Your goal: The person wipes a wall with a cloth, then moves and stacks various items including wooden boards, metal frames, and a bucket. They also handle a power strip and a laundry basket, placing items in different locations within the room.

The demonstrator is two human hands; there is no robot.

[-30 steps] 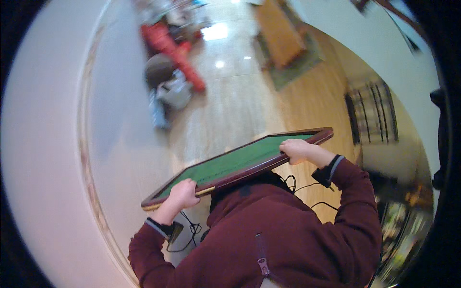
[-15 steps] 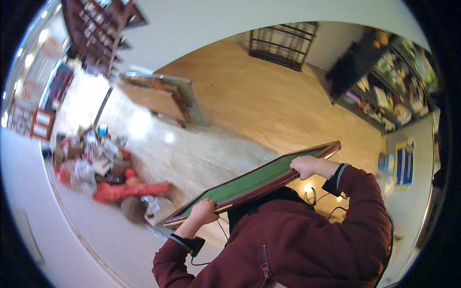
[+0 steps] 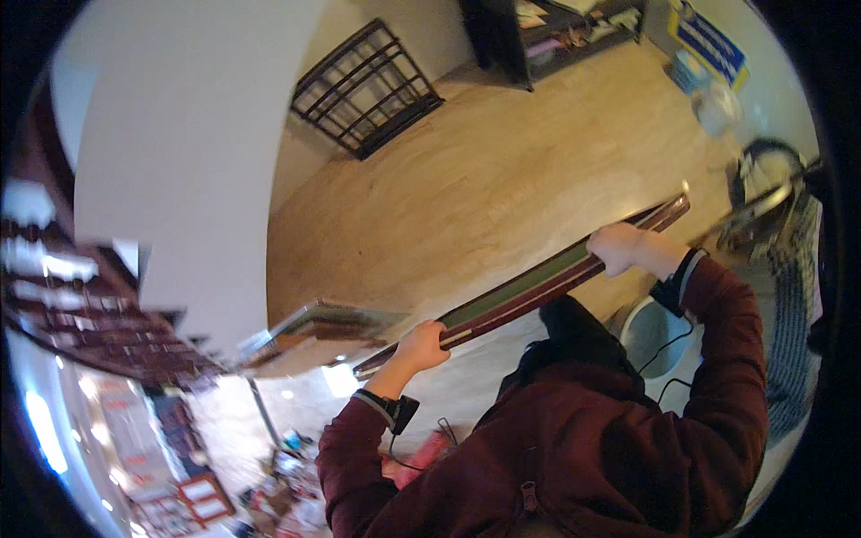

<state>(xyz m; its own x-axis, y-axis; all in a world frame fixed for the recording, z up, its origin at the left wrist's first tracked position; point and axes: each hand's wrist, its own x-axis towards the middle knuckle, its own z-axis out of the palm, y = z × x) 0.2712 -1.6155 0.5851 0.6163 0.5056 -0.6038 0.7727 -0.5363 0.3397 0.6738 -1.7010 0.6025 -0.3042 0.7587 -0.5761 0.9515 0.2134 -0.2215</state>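
Observation:
Both hands grip a long board (image 3: 520, 306) with a reddish-brown wooden frame and a green inner face. It is held up in front of my body, slanting from lower left to upper right, seen nearly edge-on. My left hand (image 3: 421, 347) is closed around the frame near its left end. My right hand (image 3: 617, 248) is closed over the frame near the right end. The far side of the board is hidden.
Against the wall ahead stands a dark slatted rack (image 3: 368, 90), with a dark shelf unit (image 3: 578, 45) to its right. Flat panels (image 3: 327, 330) stand at the left, near a staircase (image 3: 90, 309). Cluttered items (image 3: 282, 493) lie lower left. A pale bucket (image 3: 659, 339) sits by my right arm.
My body and view have turned to the right. Both hands still hold the board, which has tilted so that less of its green face shows. The bucket has come into sight.

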